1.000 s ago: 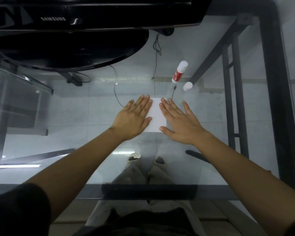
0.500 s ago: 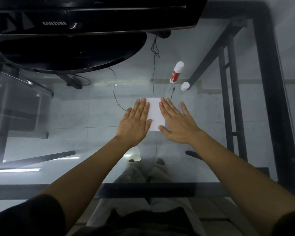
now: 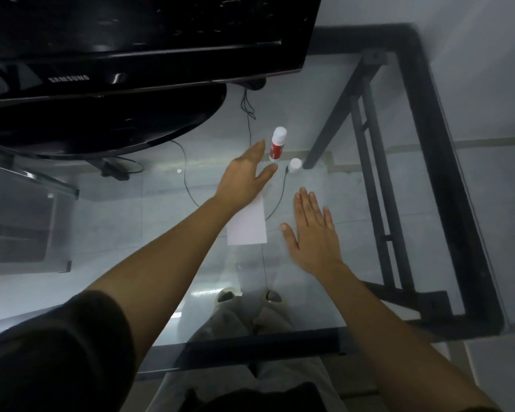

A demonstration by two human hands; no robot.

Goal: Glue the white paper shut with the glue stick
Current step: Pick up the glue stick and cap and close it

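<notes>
Reaching forward, my left hand [image 3: 244, 176] has its fingers spread and empty, fingertips just beside the red-and-white glue stick [image 3: 278, 144] lying uncapped on the glass surface [image 3: 333, 203]. Its white cap [image 3: 295, 165] stands just right of it. My right hand [image 3: 314, 233] rests flat and open, holding nothing, just right of the folded white paper [image 3: 248, 226], whose near and right edges lie exposed.

Looks like a home or office desk corner: glass table [image 3: 384, 203] on a black metal frame [image 3: 446, 162], tiled floor visible through the pane. Black Samsung monitor [image 3: 131, 40] at the table's far left, thin cables [image 3: 250, 114] trailing beneath its stand [image 3: 107, 126].
</notes>
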